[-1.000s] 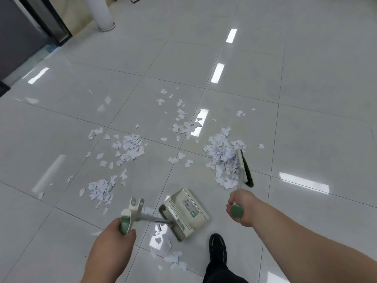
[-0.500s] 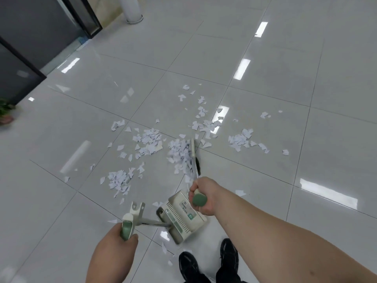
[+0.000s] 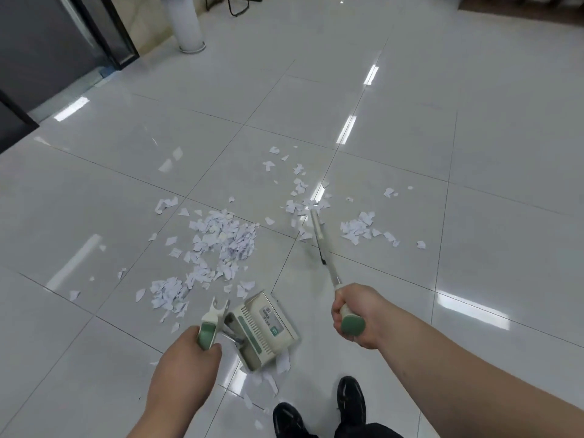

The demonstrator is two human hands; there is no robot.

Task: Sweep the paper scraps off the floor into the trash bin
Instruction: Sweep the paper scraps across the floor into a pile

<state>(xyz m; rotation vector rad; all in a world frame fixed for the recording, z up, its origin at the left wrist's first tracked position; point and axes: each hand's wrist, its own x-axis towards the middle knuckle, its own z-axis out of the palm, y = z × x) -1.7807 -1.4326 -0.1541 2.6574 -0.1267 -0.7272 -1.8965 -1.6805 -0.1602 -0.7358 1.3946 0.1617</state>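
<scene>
White paper scraps lie on the glossy tiled floor: a large pile (image 3: 222, 240) left of centre, a smaller pile (image 3: 358, 227) to the right, and loose bits (image 3: 300, 184) further off. My right hand (image 3: 355, 314) grips the green-capped handle of a broom (image 3: 317, 235), whose head sits between the two piles. My left hand (image 3: 189, 358) holds the green handle of a cream dustpan (image 3: 264, 330), which rests on the floor near my feet. A few scraps (image 3: 268, 380) lie behind the dustpan. No trash bin is in view.
My black shoes (image 3: 350, 399) stand at the bottom edge. A white round column base (image 3: 189, 23) and a dark glass door frame (image 3: 104, 30) are at the far left. Black chair legs (image 3: 241, 4) show at the top.
The broom head has swung from the middle pile back out to the right, leaving those scraps merged into the large left pile. The camera has tilted up. The dustpan has barely moved.
</scene>
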